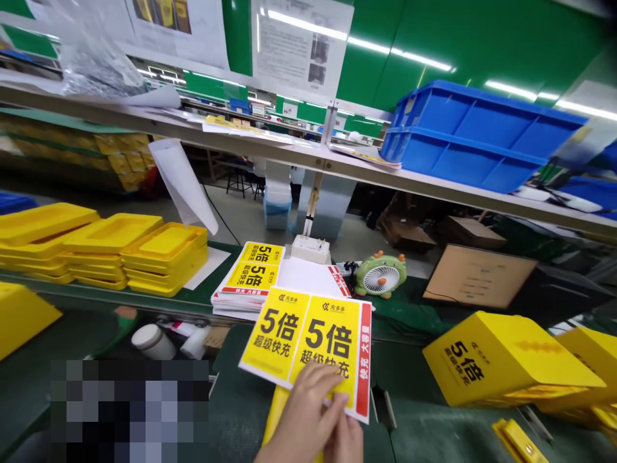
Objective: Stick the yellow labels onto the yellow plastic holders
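A flat yellow printed carton sheet point(301, 334) with black characters and a red side strip is held tilted above the green belt at the bottom centre. My left hand point(303, 418) grips its lower edge, fingers spread over the print. My right hand point(348, 442) sits just below that edge, mostly cut off by the frame, and its hold is hidden. A yellow piece point(276, 411) pokes out under the sheet beside my left hand. A stack of the same flat sheets point(250, 276) lies just beyond.
Folded yellow boxes point(501, 363) lie on the right, with stacked yellow trays point(144, 254) at the left. A small green fan point(380, 275) and a white box point(311, 249) stand behind the stack. White rolls point(154, 341) lie at the left. Blue crates point(472, 138) sit on the overhead shelf.
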Available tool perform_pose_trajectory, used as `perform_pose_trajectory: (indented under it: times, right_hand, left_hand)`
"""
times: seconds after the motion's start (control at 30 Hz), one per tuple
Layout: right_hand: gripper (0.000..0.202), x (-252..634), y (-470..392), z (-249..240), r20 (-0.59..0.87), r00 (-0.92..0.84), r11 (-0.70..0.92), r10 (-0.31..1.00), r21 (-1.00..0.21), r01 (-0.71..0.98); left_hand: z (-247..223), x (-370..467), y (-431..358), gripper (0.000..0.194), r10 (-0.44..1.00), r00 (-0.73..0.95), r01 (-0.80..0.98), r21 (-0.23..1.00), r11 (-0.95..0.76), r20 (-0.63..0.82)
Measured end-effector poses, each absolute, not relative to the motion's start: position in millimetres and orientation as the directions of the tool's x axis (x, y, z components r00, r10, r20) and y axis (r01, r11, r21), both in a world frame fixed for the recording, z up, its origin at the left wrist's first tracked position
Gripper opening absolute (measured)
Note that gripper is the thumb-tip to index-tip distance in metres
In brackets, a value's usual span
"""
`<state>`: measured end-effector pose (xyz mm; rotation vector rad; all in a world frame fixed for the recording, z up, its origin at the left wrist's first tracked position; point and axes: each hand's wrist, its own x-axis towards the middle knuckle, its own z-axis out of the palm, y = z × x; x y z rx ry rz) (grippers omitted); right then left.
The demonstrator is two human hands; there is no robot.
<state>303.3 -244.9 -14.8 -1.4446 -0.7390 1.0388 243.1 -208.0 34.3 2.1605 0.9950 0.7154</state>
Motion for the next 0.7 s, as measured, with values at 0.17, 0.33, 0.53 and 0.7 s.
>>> perform_pose_trajectory:
  times: [0.17,0.33,0.53,0.7]
  right_hand:
    - [0.090,327.0,-277.6,-13.5,-0.601,0.248,-0.194,0.759,-0.573,-0.796]
    - [0.076,360.1,-286.1,-23.1,-0.677,0.196,-0.237,0.710,-0.491,-0.838]
    - [0.051,383.3,-287.6,-31.7,-0.581,0.052,-0.275,0.812,-0.460,-0.844]
    - [0.042,376.8,-275.5,-15.5,-0.492,0.076,-0.267,0.867,-0.589,-0.763]
  left_hand:
    - [0.7,216.6,-219.8,0.025,0.759,0.608,0.503,0.627,-0.595,0.233]
    - [-29.7,212.1,-230.5,0.024,0.677,0.680,0.492,0.510,-0.705,0.280]
    - [-25.2,236.7,-238.3,0.019,0.824,0.502,0.554,0.633,-0.540,0.263]
    - [-6.9,249.7,-235.2,0.023,0.766,0.493,0.508,0.578,-0.638,0.412]
